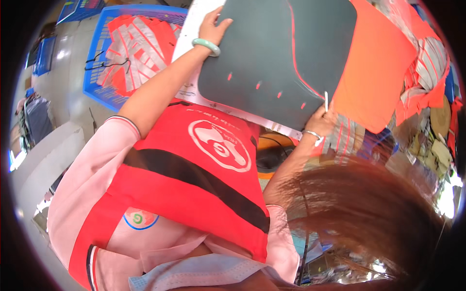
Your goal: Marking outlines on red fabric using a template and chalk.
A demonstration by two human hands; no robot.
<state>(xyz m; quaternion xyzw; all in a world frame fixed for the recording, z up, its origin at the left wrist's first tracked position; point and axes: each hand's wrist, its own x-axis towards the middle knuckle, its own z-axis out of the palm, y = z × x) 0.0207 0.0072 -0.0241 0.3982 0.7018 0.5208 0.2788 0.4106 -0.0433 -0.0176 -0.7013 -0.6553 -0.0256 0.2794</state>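
Note:
A dark grey-green template board (247, 43) with rounded corners lies on orange-red cloth (376, 72). It has a long curved slot and several short slots that show red. My left hand (213, 28) rests at the board's upper left edge, thumb and fingers apart, a pale green bangle on its wrist. At the lower right corner, my right hand (322, 119) is closed round a slim white stick (326, 101), pen-like, its exact kind unclear. The stick stands upright at the lower end of the curved slot. A silver bracelet circles the right wrist.
A blue plastic basket (103, 63) full of orange-red pieces with grey strips stands at the left. More striped orange cloth (429, 63) is heaped at the right. My red apron (179, 131) faces the table's near edge. Loose hair (374, 208) hides the lower right.

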